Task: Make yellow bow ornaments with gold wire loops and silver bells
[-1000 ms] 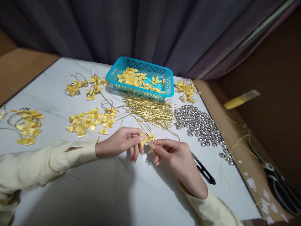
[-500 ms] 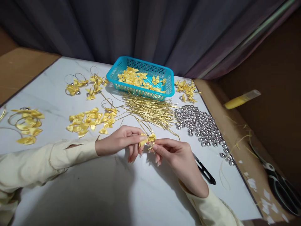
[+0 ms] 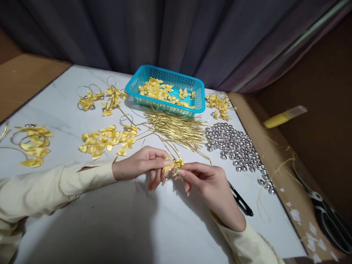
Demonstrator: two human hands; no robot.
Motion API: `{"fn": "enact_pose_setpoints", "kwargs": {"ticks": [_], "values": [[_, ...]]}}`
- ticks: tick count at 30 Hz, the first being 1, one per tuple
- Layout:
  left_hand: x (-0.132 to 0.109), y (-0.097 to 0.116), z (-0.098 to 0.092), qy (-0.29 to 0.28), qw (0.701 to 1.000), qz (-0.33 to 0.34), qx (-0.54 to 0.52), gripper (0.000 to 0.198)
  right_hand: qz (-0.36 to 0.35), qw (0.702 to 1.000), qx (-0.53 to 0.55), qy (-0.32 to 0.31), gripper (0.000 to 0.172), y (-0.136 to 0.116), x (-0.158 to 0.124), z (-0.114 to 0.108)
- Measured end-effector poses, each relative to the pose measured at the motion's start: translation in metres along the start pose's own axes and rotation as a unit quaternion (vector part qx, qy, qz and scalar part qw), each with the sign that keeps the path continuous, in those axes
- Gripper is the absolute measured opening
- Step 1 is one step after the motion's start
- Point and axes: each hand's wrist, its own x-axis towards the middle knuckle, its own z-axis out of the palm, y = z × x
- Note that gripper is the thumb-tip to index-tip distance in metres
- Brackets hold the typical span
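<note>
Between my two hands, above the white table, is a yellow ribbon bow (image 3: 177, 163) with a looped gold cord (image 3: 175, 174) on it. My left hand (image 3: 148, 165) pinches the bow's left side between thumb and fingers. From the right, my right hand (image 3: 205, 181) is closed with thumb and forefinger on the cord at the bow's right edge. Two cord ends stick up behind the bow. Just beyond my hands lies a pile of gold cords (image 3: 178, 128). Yellow bows (image 3: 106, 141) are grouped to the left of it.
A blue basket (image 3: 165, 104) of bows stands at the back. Silver bells (image 3: 233, 145) are heaped at right. A black-handled knife (image 3: 240, 201) lies beside my right wrist, partly hidden. Scissors (image 3: 330, 220) and paper scraps are at the right edge. Looped bows (image 3: 34, 145) lie at left.
Both hands stay on the bow with nearly the same grip. The bow and the cord loop have shifted and turned very slightly; the whole view has moved a little.
</note>
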Motion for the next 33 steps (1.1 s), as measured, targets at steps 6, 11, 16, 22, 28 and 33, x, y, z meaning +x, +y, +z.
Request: {"fn": "enact_pose_setpoints", "kwargs": {"ticks": [6, 11, 16, 22, 28, 33], "values": [[-0.0002, 0.0013, 0.0013, 0.004, 1.0, 0.006, 0.001, 0.023, 0.004, 1.0, -0.004, 0.012, 0.013, -0.0038, -0.0009, -0.0009], [-0.0008, 0.0014, 0.0014, 0.005, 1.0, 0.01, 0.014, 0.026, 0.005, 1.0, -0.005, 0.013, 0.014, -0.0052, -0.0011, -0.0006], [-0.0015, 0.0017, 0.0045, 0.022, 0.998, 0.01, 0.057, 0.025, -0.026, 0.999, -0.025, 0.024, 0.013, -0.004, -0.0029, -0.0025], [-0.0022, 0.0032, 0.008, 0.018, 0.997, 0.018, 0.079, 0.023, -0.04, 0.997, -0.056, 0.029, 0.011, -0.0023, -0.003, -0.0042], [-0.0004, 0.0022, 0.0034, 0.007, 0.999, -0.001, 0.043, 0.025, -0.046, 0.997, -0.046, 0.031, 0.011, -0.0017, -0.0038, -0.0043], [0.0016, 0.0006, 0.0012, -0.004, 1.0, -0.01, 0.004, 0.024, -0.063, 0.996, -0.055, 0.033, 0.01, -0.0028, -0.0055, -0.0033]]}}
